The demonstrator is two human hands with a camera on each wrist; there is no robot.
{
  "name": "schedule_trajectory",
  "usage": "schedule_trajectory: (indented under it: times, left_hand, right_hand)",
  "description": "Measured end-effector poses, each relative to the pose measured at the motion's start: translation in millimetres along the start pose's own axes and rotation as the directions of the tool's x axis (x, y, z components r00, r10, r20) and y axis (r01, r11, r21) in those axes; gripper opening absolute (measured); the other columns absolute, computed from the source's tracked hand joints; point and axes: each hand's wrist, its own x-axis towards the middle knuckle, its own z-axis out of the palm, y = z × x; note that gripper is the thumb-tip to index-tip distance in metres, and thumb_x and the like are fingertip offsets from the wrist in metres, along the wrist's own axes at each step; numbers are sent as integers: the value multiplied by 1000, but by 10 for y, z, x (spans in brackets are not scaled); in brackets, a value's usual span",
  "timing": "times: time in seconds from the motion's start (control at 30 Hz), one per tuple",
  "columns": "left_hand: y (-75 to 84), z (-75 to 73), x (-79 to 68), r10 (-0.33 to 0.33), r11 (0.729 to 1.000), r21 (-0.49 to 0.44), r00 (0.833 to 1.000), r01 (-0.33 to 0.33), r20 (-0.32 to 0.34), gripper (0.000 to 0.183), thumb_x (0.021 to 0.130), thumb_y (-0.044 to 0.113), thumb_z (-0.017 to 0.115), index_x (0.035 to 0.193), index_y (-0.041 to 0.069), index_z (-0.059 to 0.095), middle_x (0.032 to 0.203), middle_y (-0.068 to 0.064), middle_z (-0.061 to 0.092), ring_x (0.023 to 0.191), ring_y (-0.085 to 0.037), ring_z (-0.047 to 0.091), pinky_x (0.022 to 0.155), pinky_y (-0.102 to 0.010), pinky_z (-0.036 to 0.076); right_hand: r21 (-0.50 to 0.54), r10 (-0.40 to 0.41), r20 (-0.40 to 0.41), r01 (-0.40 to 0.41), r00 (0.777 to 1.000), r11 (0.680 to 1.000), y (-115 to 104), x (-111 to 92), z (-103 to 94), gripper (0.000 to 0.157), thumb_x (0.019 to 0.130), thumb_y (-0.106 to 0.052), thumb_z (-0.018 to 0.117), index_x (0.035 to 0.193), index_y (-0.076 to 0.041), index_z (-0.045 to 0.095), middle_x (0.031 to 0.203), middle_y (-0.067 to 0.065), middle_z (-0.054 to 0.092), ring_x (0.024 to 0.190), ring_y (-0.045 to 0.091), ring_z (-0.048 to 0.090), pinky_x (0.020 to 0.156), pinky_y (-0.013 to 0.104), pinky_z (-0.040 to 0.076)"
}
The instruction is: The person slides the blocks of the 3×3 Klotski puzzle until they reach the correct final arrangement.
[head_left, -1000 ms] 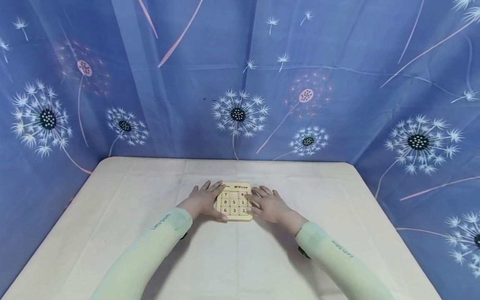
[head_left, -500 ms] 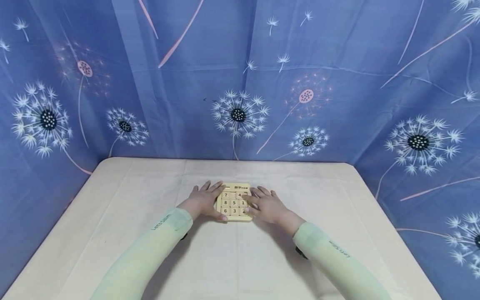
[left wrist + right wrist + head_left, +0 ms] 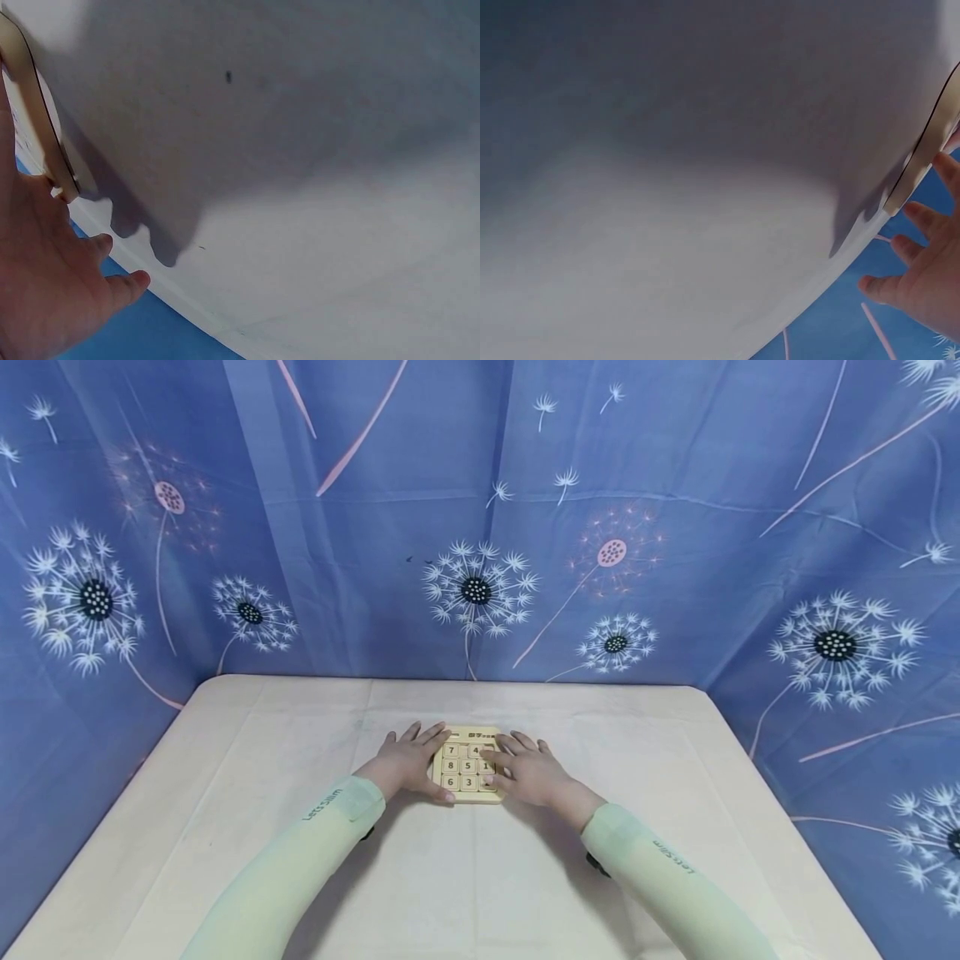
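Pale yellow, the flat square sliding-number puzzle with a rounded frame [image 3: 476, 798] lies flat near the middle of the cream-covered tabletop [image 3: 292, 727], between our two hands. Our left hand [image 3: 408, 762] is spread wide along the puzzle's left side, fingertips at the far left corner and thumb on the near edge; we judge that it steadies the frame. Our right hand [image 3: 537, 775] comes in from the right with loosely extended fingers, one fingertip at the right edge of the pale square tile marked 4 [image 3: 476, 750].

As for progress, the far row holds the square tile marked 7 [image 3: 451, 750] in the left place, while the 4 sits between the middle and right places, lined up with neither column; we take that slide as partly done. The middle row reads 8, 5, 1 and sits straight. The near row shows 6 and 3, but our right hand covers the next place, so we cannot read it. The digits in view do not run in counting order, so the arrangement looks unsettled to us. Beyond the tabletop hangs a blue fabric curtain printed with dandelions [image 3: 360, 568].
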Motion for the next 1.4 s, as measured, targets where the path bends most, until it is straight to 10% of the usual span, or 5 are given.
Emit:
schedule_trajectory:
  times: [1.4]
  left_hand:
    - [8, -6, -1, 3, 1000, 1, 1000, -3, 1, 119, 76, 71, 77, 166, 22, 17, 176, 3, 9, 162, -37, 10, 129, -67, 14]
  right_hand:
    - [7, -16, 12, 16, 1000, 1000, -108, 65, -32, 56, 103, -53, 51, 151, -24, 52, 166, 15, 37, 155, 45, 29, 120, 76, 26]
